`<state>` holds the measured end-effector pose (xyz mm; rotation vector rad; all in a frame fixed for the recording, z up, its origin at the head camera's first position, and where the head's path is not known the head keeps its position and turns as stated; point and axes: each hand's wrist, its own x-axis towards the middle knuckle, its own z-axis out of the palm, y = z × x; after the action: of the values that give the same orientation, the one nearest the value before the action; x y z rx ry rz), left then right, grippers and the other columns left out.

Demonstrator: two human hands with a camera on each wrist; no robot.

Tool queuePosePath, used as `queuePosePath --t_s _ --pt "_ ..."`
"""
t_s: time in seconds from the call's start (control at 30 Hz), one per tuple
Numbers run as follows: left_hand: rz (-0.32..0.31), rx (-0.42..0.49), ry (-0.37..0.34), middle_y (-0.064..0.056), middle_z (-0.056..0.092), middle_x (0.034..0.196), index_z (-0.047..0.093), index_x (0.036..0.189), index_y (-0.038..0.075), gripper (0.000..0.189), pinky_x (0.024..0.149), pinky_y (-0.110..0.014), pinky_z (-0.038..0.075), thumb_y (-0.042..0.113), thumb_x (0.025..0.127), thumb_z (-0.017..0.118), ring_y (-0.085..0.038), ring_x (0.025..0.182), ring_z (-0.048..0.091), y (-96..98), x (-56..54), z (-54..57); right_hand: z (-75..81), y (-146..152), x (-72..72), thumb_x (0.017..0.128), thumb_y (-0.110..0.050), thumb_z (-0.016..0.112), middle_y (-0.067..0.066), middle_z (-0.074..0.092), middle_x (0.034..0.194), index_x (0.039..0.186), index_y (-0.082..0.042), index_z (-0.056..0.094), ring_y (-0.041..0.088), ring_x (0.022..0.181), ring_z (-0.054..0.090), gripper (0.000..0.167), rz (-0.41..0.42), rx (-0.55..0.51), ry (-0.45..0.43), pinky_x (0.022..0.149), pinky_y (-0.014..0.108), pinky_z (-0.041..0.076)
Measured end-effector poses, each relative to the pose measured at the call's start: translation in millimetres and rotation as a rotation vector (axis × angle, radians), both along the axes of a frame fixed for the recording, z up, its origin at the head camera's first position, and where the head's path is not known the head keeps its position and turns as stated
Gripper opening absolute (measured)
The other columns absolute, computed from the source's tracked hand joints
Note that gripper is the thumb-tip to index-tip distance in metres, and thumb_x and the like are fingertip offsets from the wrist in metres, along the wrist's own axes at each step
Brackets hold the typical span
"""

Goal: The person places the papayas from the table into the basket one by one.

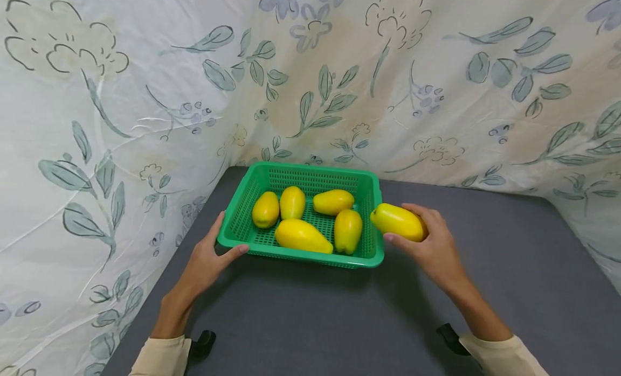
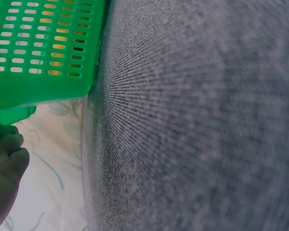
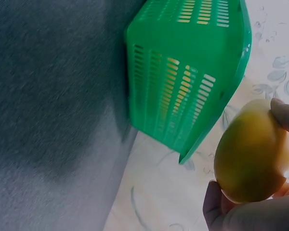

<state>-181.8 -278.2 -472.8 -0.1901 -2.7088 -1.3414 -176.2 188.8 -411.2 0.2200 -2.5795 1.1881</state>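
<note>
A green plastic basket (image 1: 310,256) with slotted walls stands on the grey surface, and several smooth yellow oblong fruits (image 1: 302,236) lie apart or touching inside it. At its near left corner, my left hand (image 1: 206,265) grips the rim, thumb along the front and fingers at the left side. My right hand (image 1: 434,252) holds another yellow oblong fruit (image 1: 399,222) just off the basket's right rim, thumb below and fingers behind it. In the right wrist view, this fruit (image 3: 253,154) is pinched between fingertips, beside the basket (image 3: 183,96). Left fingers (image 2: 9,159) show under the basket's rim.
A dark grey cloth-like tabletop (image 1: 310,322) extends in front of the basket and to its right. Floral-patterned sheeting (image 1: 301,69) hangs behind and along the left side, close to the basket's back edge. Black straps (image 1: 201,345) sit at both wrists.
</note>
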Motion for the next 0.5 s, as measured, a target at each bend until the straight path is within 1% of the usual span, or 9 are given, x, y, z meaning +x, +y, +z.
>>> queuePosePath --t_s 0.2,0.4,0.5 --pt "-0.003 -0.007 -0.001 -0.013 0.02 0.176 0.005 0.173 0.028 0.105 0.121 -0.072 0.025 0.047 0.098 0.076 -0.044 0.159 0.025 -0.6 -1.1 -0.1 5.1 -12 2.8 0.092 -0.038 0.085 0.016 0.05 0.14 0.154 -0.018 0.055 0.028 0.11 0.044 0.072 0.032 -0.025 -0.018 0.079 0.044 0.043" --pt "-0.012 0.007 -0.007 -0.011 0.017 0.177 0.005 0.173 0.028 0.104 0.123 -0.072 0.023 0.047 0.098 0.076 -0.042 0.161 0.022 -0.9 -2.0 -0.3 7.9 -23 4.1 0.092 -0.043 0.084 0.013 0.051 0.142 0.155 -0.022 0.054 0.028 0.11 0.047 0.073 0.06 -0.015 -0.054 0.081 0.042 0.047" --pt "-0.009 0.007 -0.008 -0.011 0.017 0.177 0.005 0.173 0.028 0.104 0.122 -0.072 0.023 0.047 0.098 0.076 -0.042 0.161 0.022 -2.3 -1.2 0.0 8.7 -30 3.7 0.092 -0.044 0.084 0.013 0.05 0.143 0.155 -0.02 0.054 0.028 0.109 0.049 0.073 0.078 -0.012 -0.064 0.081 0.041 0.049"
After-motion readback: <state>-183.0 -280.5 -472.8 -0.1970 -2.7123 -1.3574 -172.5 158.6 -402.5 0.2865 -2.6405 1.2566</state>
